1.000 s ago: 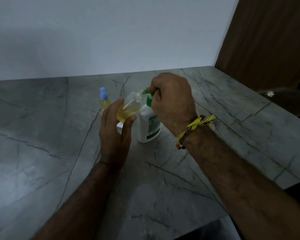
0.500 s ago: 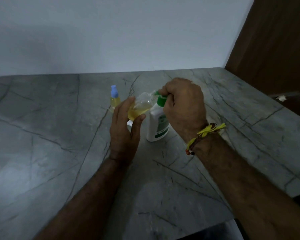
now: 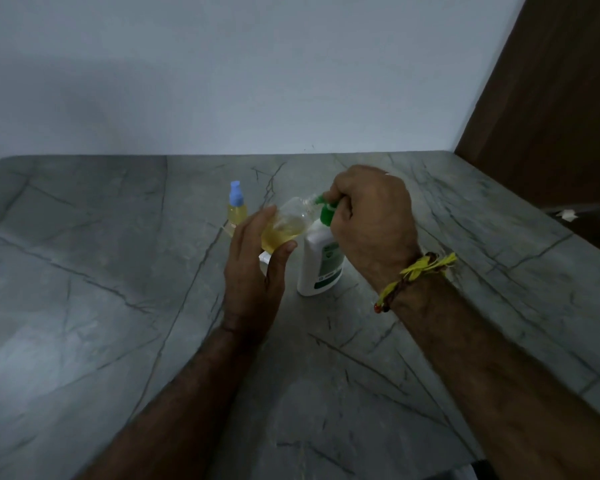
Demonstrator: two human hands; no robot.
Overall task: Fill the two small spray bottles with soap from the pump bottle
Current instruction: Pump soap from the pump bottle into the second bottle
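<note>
My left hand holds a small clear bottle, tilted, its open mouth against the green pump nozzle. Yellow soap fills its lower part. The white pump bottle with a green label stands upright on the grey marble table. My right hand is curled over the green pump head, fingers wrapped round it. A second small spray bottle with a blue cap and yellow soap inside stands behind and to the left of my left hand.
A small white object lies on the table under the held bottle, mostly hidden by my left hand. A white wall runs behind the table. A brown wooden panel stands at the right, with a white scrap near its foot.
The view has shifted, so everything sits further right in the frame. Both hands keep the same hold on the small bottle and the pump head.
</note>
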